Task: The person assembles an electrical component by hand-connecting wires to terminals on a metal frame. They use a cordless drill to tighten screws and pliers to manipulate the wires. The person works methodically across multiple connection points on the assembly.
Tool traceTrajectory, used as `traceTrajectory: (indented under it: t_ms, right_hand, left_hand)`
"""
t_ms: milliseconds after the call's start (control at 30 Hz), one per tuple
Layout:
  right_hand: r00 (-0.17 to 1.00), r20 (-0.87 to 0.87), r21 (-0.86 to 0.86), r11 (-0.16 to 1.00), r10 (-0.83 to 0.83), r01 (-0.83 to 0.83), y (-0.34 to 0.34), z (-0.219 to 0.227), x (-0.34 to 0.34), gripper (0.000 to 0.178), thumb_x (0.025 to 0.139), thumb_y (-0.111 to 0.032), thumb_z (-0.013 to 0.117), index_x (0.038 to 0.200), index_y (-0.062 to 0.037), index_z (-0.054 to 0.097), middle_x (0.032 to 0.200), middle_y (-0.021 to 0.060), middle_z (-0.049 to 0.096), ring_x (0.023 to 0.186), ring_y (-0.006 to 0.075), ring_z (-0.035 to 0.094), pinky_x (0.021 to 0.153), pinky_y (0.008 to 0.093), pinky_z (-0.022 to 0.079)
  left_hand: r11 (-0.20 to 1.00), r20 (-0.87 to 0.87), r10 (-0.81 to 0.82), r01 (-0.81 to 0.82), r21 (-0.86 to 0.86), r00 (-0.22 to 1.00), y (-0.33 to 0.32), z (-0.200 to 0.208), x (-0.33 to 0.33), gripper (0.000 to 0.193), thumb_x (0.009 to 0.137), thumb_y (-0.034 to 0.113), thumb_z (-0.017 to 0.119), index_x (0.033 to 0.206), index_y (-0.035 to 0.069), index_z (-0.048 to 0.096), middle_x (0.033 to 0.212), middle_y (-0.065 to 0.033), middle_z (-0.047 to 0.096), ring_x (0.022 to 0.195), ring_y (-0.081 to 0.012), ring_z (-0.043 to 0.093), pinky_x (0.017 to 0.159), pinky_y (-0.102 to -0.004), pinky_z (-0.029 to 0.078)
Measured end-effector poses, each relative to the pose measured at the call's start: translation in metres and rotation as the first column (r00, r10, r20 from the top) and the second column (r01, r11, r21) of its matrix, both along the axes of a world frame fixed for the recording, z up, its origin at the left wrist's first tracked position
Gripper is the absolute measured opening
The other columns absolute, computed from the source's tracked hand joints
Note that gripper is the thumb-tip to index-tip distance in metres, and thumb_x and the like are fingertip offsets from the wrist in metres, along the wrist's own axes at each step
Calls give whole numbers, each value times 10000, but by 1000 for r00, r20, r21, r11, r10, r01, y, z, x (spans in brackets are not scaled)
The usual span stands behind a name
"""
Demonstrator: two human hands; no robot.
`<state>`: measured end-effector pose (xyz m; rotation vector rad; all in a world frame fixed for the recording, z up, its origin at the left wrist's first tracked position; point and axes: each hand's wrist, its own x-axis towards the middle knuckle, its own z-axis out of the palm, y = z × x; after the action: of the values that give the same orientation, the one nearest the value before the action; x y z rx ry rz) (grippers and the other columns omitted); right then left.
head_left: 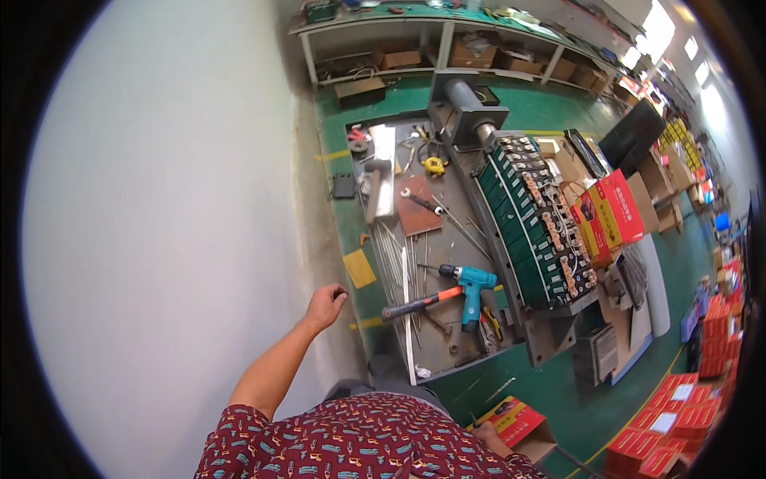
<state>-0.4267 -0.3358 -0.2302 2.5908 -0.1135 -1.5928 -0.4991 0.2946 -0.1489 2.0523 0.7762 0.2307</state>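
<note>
My left hand [325,306] hangs in the air near the white wall, fingers curled in and nothing showing in them. Low in the picture, my right hand [490,437] is closed beside a red and yellow cardboard box [515,419]. A small dark tip sticks out of its fingers; the rest is hidden. Ahead, a grey metal bench [447,351] carries a teal cordless drill [472,289] and a hammer [423,303] with an orange and black handle. Right of them a row of green battery cells [519,227], joined by copper links, sits in a steel press frame [471,112].
Metal rods [391,255], a reddish-brown plate [419,209] and a yellow tape measure [433,165] lie on the bench. A red and yellow carton [610,211] stands beyond the cells. Stacked red boxes [678,419] fill the lower right. A long worktable [383,22] runs along the back.
</note>
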Motion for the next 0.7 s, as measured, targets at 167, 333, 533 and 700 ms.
traceTrajectory:
  t_ms: [167, 333, 533, 700]
  right_hand:
    - [989, 65, 100, 987, -130, 123, 53, -27, 0, 453, 808, -247, 706, 1176, 15, 730, 1117, 268, 747, 1074, 371, 741, 918, 420, 585]
    - [950, 11, 135, 942, -311, 307, 91, -1, -9, 508, 758, -287, 753, 1140, 45, 725, 1105, 287, 740, 1088, 408, 723, 927, 434, 575]
    - [690, 141, 464, 663, -710, 588, 22, -55, -116, 462, 784, -410, 727, 1059, -39, 710, 1021, 253, 742, 982, 449, 711, 828, 518, 564]
    - [687, 234, 100, 720, -687, 686, 142, 44, -95, 483, 762, -398, 751, 1060, -21, 711, 1018, 263, 741, 1000, 449, 711, 842, 509, 566]
  left_hand:
    - [995, 114, -97, 97, 4, 989, 53, 33, 94, 151, 963, 83, 654, 1066, -2, 726, 929, -192, 748, 856, -318, 731, 794, -389, 561]
    - [967, 222, -227, 193, 166, 948, 114, 51, 231, 154, 956, 31, 607, 1040, -5, 732, 941, -213, 746, 897, -357, 741, 804, -414, 567]
    - [959, 336, -254, 190, 211, 907, 200, 16, 431, 201, 940, 26, 612, 1083, 24, 753, 940, -184, 752, 852, -322, 733, 777, -394, 561]
    - [840, 244, -407, 256, 479, 880, 218, -9, 583, 406, 912, 64, 681, 1318, 78, 665, 1306, -158, 667, 1191, -312, 635, 978, -455, 511]
